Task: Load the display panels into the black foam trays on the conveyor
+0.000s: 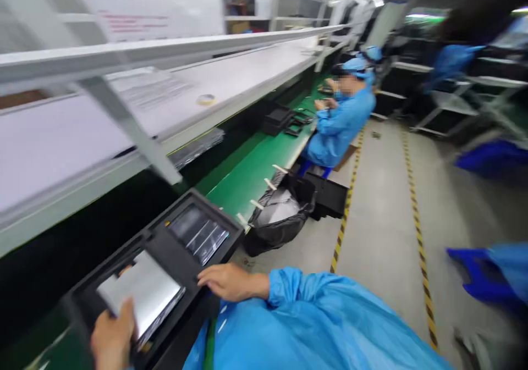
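My left hand point(113, 334) is at the lower left, gripping the edge of a flat silver sheet point(140, 296) over a black compartment tray point(160, 243). The sheet lies tilted above the tray's near compartment and hides most of that recess. My right hand point(231, 282) rests palm down on the tray's right edge, fingers extended, holding nothing. Its blue sleeve point(289, 287) is gathered at the wrist. In the tray's far compartment lies a glossy, dark, ribbed silver pack point(200, 233).
A green-topped workbench point(243, 183) runs away from me beneath a long white shelf point(165, 106). A black bag point(280, 216) of silvery material stands beside a black crate point(325, 194). Further along, a co-worker point(342, 122) in blue sits working at the bench. Yellow-black lines point(346, 210) mark the floor.
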### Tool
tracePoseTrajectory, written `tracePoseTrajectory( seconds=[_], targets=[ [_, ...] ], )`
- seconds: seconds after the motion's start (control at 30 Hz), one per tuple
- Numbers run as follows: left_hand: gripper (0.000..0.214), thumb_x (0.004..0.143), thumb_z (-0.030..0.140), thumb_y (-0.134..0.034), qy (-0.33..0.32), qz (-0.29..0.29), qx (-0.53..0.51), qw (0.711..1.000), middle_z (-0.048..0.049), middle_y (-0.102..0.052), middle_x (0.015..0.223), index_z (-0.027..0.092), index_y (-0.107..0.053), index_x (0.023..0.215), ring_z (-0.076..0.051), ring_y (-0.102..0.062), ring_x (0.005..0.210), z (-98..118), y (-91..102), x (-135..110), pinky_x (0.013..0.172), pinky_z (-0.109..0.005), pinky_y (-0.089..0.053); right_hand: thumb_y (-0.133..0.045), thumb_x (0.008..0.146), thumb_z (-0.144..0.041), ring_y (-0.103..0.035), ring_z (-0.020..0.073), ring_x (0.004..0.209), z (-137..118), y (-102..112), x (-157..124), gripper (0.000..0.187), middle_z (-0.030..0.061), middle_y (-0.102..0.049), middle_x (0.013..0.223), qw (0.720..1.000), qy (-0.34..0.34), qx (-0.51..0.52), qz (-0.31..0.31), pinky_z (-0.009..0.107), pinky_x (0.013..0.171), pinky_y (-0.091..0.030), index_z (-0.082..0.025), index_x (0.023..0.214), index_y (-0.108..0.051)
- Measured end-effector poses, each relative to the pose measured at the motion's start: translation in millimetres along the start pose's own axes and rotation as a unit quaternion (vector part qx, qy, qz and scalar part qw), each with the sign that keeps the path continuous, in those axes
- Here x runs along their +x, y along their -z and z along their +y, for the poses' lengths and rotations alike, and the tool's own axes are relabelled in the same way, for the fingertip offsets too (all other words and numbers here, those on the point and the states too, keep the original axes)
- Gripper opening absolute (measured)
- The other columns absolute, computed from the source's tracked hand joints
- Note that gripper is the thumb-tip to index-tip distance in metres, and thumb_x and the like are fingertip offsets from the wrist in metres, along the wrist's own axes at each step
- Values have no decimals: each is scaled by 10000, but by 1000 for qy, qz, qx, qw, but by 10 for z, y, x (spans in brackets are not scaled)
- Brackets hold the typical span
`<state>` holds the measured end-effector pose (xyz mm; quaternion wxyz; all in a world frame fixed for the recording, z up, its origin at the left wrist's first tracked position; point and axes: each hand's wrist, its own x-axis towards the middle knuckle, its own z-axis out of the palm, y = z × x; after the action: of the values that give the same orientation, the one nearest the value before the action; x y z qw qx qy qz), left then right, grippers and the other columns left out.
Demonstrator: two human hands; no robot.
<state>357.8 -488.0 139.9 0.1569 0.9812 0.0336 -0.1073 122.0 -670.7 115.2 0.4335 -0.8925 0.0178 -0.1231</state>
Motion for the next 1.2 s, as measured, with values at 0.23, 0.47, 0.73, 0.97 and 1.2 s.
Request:
tracePoseTrajectory(
  seconds=[0.23,0.47,0.73,0.97,1.2],
  targets=[
    [548,897,367,-562,-278,98,-62,954,-324,-406,1551,50,-596,1342,-438,-338,1487,64,-159,-261,1198,-584,-296,-420,1010,-172,-655,186,1242,154,178,93,343,122,-698,1309,997,27,46,57,380,1088,-541,-170,1193,-710],
    [739,832,507,-747,-286,33,-97,953,-243,-267,1671,191,-552,1471,-467,-123,1565,354,-551,-377,1204,-710,30,-434,1032,-285,-682,227,1203,218,204,314,341,115,-710,1293,996,67,47,39,435,1067,-561,-204,1168,-736],
    [833,866,537,-645,-249,50,-54,966,-214,-104,1717,185,-396,1578,-422,21,1585,473,-487,-226,1213,-717,38,-459,1030,-435,-722,259,1132,462,89,533,383,113,-724,1271,996,89,14,-23,415,969,-619,-195,1139,-738],
    [787,920,604,-595,-274,39,-158,948,-229,-186,1699,154,-427,1544,-383,-75,1591,289,-373,-223,1250,-663,-71,-437,1042,-447,-740,251,1094,284,-18,647,398,92,-750,1217,990,125,-4,-65,397,961,-624,-211,1191,-720],
    [448,990,351,-535,-256,222,-309,889,-182,-391,1617,173,-549,1401,-284,-284,1546,-657,-144,-915,1256,-556,-274,-485,1037,-363,-752,208,1061,13,-304,702,343,92,-757,1202,966,183,56,-174,279,943,-613,-202,1232,-716]
  ],
)
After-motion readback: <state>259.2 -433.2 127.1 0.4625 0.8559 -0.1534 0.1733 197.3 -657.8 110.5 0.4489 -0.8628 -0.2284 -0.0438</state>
